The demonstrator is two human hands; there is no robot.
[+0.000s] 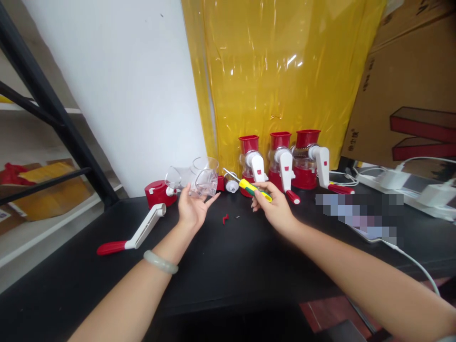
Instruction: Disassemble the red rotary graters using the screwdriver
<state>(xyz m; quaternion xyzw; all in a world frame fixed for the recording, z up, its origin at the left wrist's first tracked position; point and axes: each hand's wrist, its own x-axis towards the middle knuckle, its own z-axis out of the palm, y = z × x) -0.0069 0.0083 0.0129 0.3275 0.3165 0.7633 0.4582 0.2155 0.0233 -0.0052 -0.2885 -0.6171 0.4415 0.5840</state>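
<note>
My left hand [193, 207] is palm up with fingers apart, its fingertips touching a clear plastic housing [204, 179] that lies on the black table [228, 266]. My right hand [272, 205] is closed round a yellow and green screwdriver [253, 188], its metal tip pointing left toward a small white round part [232, 185]. A red base [158, 192] and a white crank with a red handle [134, 236] lie to the left. A small red piece [224, 219] lies between my hands.
Three assembled red and white hand-crank grinders [285, 164] stand at the back against a yellow plastic sheet [278, 71]. A white power strip with cables [399, 185] and cardboard boxes [409, 85] are at the right. A black metal shelf frame [53, 118] stands left.
</note>
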